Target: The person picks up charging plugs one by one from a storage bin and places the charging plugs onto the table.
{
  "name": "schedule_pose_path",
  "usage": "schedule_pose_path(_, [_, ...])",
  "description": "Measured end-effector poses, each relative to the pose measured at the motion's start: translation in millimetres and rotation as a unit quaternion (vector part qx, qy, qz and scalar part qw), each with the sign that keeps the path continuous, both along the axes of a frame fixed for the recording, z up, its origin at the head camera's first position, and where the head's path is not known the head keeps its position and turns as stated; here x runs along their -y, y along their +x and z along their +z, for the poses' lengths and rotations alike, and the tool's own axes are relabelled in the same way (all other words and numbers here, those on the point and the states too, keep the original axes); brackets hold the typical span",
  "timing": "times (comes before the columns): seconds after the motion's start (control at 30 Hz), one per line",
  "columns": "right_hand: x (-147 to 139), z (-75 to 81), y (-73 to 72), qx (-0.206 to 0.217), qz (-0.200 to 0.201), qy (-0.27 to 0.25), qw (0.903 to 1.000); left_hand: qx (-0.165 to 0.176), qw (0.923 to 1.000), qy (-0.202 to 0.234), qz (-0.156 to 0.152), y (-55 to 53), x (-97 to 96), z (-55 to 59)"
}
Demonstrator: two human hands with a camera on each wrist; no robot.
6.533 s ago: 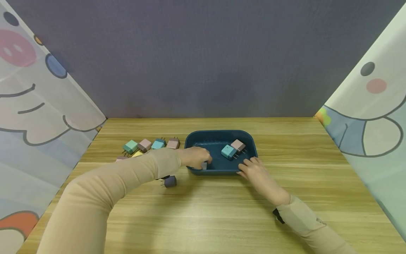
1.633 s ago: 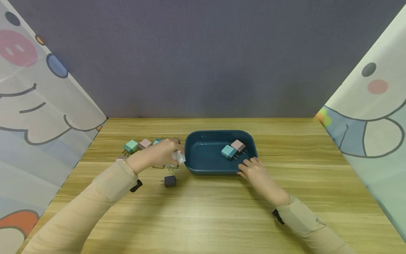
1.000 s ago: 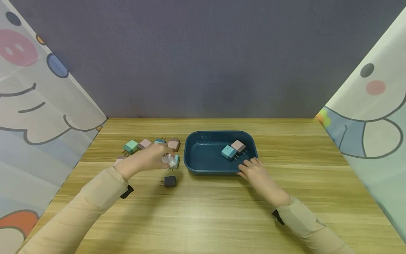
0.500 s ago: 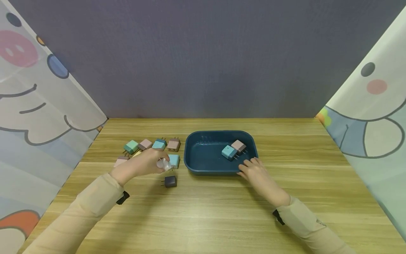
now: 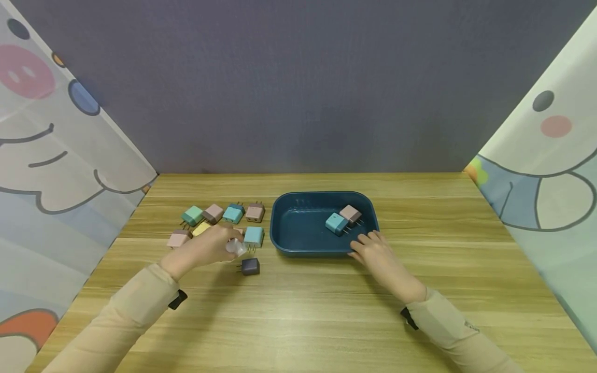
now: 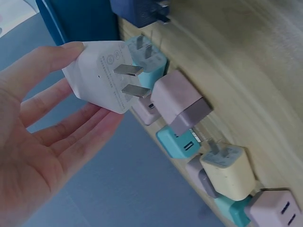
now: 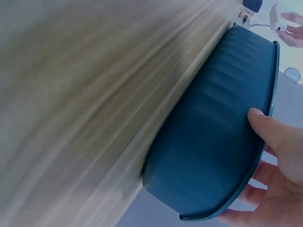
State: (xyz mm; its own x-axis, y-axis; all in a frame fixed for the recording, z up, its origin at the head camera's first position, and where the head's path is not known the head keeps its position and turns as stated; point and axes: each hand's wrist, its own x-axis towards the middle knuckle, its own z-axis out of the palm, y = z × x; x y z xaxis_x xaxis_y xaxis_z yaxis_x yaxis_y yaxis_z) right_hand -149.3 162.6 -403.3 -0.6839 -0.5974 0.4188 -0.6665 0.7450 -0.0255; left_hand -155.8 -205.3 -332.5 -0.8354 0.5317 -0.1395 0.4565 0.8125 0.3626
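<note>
My left hand (image 5: 205, 248) pinches a white plug charger (image 6: 97, 75) between thumb and fingers, its two flat prongs facing away from the palm. It is over the group of chargers left of the tray; a pink charger (image 6: 177, 97) and a light blue charger (image 5: 254, 237) are closest. With thumb outside and fingers over the rim, my right hand (image 5: 380, 261) grips the dark blue tray (image 5: 322, 254) at its front right corner. Inside the tray lie a blue charger (image 5: 336, 223) and a pink charger (image 5: 350, 213), side by side toward the right.
Several chargers lie left of the tray, among them a green charger (image 5: 192, 215), a yellow charger (image 5: 201, 228) and a pink-and-brown charger (image 5: 179, 239). A dark navy charger (image 5: 251, 267) sits nearer the front. A grey panel (image 5: 308, 93) rises behind the wooden table (image 5: 326, 321).
My left hand has come out of the tray with the white charger and moved left over the charger group, drifting further left and nearer the front. My right hand stays on the rim.
</note>
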Motion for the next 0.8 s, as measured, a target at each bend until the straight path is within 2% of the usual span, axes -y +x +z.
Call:
schedule_pose_path(0.23, [0,1.0,0.7,0.008,-0.003,0.004,1.0,0.012,0.9998,-0.004,0.016,1.8,5.1,-6.5])
schedule_pose_path(0.47, [0,0.3,0.1,-0.005,-0.002,0.007,1.0,0.022,0.9993,0.001,0.031,3.9,8.4,-8.8])
schedule_pose_path(0.57, [0,0.3,0.2,-0.004,-0.002,0.007,1.0,0.028,0.9992,-0.003,0.03,4.4,9.7,-11.1])
schedule_pose_path(0.8, [1,0.8,1.7,-0.005,-0.001,0.008,1.0,0.04,0.998,-0.009,0.049,6.2,13.5,-18.5])
